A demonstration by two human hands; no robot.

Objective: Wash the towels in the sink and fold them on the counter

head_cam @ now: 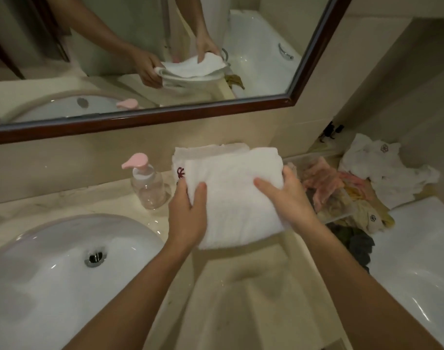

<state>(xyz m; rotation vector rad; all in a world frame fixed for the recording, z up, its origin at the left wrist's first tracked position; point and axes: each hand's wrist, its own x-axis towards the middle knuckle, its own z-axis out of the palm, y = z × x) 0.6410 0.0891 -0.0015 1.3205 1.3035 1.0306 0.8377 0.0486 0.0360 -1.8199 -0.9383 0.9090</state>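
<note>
Hands meet on a folded white towel (231, 195) above the marble counter (94, 198), just right of the sink (51, 261). The left hand (188, 213) grips the towel's near-left edge, thumb on top and fingers curled beneath; the right hand (289, 198) clasps the right edge the same way, thumb across the top face. The towel sits squarely between the two hands, its long axis running away from the person toward the wall, with a dark red embroidered mark showing at its far-left corner. Its near end juts past the counter's front edge, so part of it is carried by the hands alone; whether the far end rests on the stone cannot be told. Both hands stand about equally close to the bundle, one on each long side. Judging by that hold, the next move is a push forward or a set-down, and it turns on keeping the towel level. A clear pump bottle (147, 183) with a pink head stands just left of the towel, and a heap of crumpled cloths (347, 188) lies to the right beside the bathtub (418, 261). The mirror (140, 59) repeats the grip.
</note>
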